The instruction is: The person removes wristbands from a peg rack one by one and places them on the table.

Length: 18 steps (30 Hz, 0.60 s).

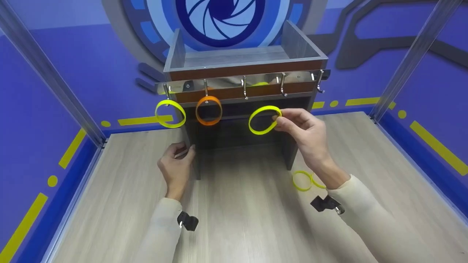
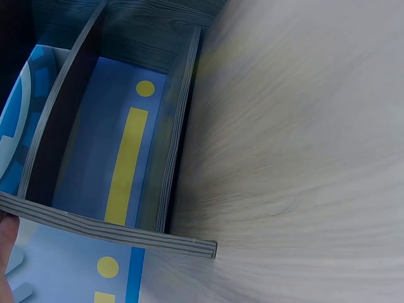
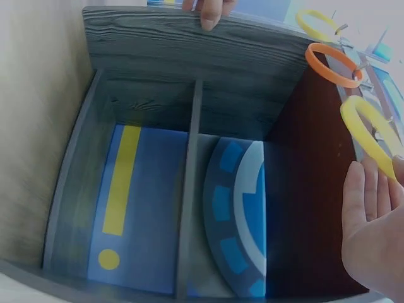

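My right hand (image 1: 309, 137) pinches a yellow wristband (image 1: 260, 132) by its right side between thumb and fingers. The band is in front of the grey wooden shelf, a little below the middle hook (image 1: 244, 87) of a metal hook rail. On the leftmost hook hangs another yellow wristband (image 1: 172, 126), and an orange wristband (image 1: 209, 123) hangs on the hook beside it. My left hand (image 1: 175, 166) grips the edge of the shelf's left side panel (image 2: 113, 230); in the right wrist view its fingertips (image 3: 211, 16) lie over that edge.
More yellow bands (image 1: 302, 190) lie on the wood-grain tabletop (image 1: 237, 219) below my right wrist, partly hidden. The shelf has an open tray top (image 1: 234, 56). Blue printed walls (image 1: 65, 91) and metal posts (image 1: 416, 54) enclose the table.
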Available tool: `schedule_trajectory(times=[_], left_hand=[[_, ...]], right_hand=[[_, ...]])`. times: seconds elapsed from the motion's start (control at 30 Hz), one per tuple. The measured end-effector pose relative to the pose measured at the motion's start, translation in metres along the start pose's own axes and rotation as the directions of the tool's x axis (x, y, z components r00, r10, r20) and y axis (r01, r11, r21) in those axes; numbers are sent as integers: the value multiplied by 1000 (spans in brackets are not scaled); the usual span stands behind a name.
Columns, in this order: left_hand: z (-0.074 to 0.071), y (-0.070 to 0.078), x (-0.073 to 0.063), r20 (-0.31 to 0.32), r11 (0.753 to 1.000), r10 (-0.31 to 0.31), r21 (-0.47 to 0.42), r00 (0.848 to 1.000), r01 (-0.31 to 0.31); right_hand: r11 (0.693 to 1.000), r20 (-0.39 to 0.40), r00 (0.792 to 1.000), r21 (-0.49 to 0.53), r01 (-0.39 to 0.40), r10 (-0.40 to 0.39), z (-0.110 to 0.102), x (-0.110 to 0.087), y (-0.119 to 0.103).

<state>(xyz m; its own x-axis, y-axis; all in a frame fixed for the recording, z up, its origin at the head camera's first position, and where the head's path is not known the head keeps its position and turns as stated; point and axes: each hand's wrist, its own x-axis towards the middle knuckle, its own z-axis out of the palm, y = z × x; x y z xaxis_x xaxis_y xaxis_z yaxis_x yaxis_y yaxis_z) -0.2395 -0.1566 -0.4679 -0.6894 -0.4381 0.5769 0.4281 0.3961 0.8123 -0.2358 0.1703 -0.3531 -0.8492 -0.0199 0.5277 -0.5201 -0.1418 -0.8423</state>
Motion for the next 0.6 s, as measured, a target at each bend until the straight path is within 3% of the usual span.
schedule_trajectory(times=[0.6], left_hand=[[0, -1, -1, -5, 1000, 5, -14, 1000, -5]], right_hand=[[988, -107, 988, -99, -120, 109, -61, -18, 18]])
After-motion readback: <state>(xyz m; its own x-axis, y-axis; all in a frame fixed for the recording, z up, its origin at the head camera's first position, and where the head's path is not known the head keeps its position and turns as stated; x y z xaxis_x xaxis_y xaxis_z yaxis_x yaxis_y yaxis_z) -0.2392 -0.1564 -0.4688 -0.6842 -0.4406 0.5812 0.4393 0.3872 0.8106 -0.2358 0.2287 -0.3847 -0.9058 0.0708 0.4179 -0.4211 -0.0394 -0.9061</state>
